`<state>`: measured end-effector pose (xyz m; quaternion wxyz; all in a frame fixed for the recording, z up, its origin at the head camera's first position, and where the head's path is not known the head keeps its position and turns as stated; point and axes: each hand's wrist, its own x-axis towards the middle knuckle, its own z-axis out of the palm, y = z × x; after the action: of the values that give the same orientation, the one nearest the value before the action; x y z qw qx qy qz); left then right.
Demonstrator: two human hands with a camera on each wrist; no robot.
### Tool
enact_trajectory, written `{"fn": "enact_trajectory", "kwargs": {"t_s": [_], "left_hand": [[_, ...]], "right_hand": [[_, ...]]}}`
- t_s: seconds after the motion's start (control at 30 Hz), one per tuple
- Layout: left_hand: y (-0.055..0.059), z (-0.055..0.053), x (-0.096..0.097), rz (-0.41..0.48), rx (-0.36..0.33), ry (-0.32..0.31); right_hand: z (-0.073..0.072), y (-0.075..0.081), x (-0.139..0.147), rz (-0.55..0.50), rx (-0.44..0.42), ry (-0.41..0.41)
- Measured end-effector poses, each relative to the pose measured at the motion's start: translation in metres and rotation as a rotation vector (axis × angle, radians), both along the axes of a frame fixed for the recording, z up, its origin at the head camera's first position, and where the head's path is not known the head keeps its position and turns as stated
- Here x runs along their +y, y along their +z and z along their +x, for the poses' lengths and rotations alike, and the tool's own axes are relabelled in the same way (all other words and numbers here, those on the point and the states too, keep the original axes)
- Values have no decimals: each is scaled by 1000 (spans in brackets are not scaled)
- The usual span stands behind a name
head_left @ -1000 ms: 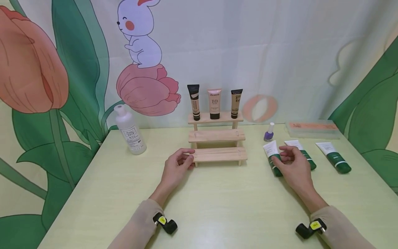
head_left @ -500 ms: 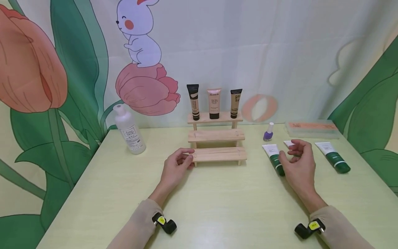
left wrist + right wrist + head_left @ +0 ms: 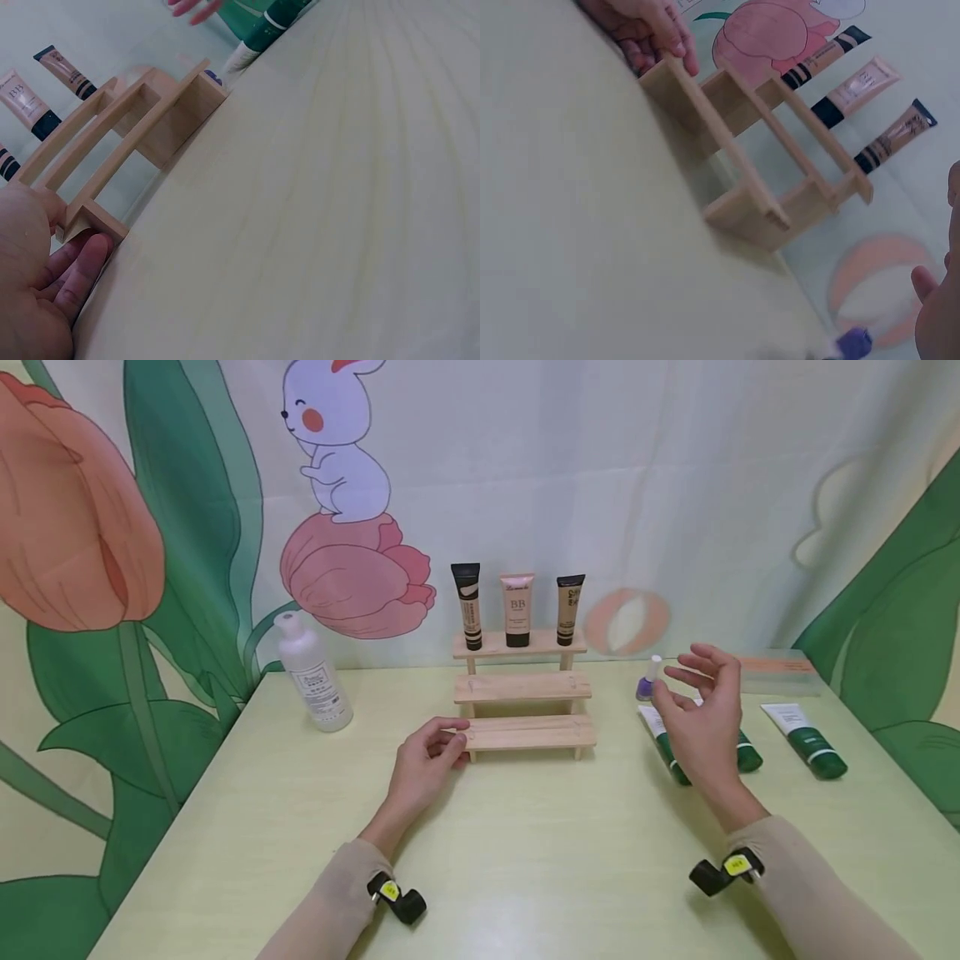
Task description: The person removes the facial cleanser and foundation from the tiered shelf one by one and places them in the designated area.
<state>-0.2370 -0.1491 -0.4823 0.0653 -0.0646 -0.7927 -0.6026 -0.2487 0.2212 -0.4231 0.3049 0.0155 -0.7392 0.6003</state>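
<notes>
A jolt to the pale wooden three-tier stand (image 3: 530, 732), upright on the light yellowish bench (image 3: 525, 860), could topple the black, pink and gold cosmetic tubes (image 3: 517, 610) balanced cap-down along its top shelf; a careless tug from your left grip (image 3: 426, 760), which pinches the left end of its lowest shelf, would do it. Your right grip (image 3: 707, 718) holds nothing, fingers loosely spread above the green-and-white squeeze tubes (image 3: 816, 752), so a dipping wrist might nudge those. Smallest and perhaps easiest to upset is the little purple nail-polish bottle (image 3: 646, 688) with a white cap, right of the stand: it's narrow, and your right thumb is so near that a slight push could tip it; whether they touch, you can't tell. As for looks, the stand is plain, unpainted and straight-edged; the bottle stands upright, squat-bodied under its tall cap.
</notes>
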Motion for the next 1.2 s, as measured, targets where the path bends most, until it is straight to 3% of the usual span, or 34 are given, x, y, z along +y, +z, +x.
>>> {"fn": "enact_trajectory", "kwargs": {"t_s": [0.2,0.5,0.77,1.2], "left_hand": [[0,0,-2,6,-4,9],[-6,-3,-1,21,-2,-12],[-3,-2,-2,-3,-9,5],[-2,-2,-3,0,5,-5]], "right_hand": [[-32,22,-30,-11,67,104],[-70,28,-67,-56,69,178],[-88,33,-86,-28,39,206],[-99,37,-98,99,-23,106]]}}
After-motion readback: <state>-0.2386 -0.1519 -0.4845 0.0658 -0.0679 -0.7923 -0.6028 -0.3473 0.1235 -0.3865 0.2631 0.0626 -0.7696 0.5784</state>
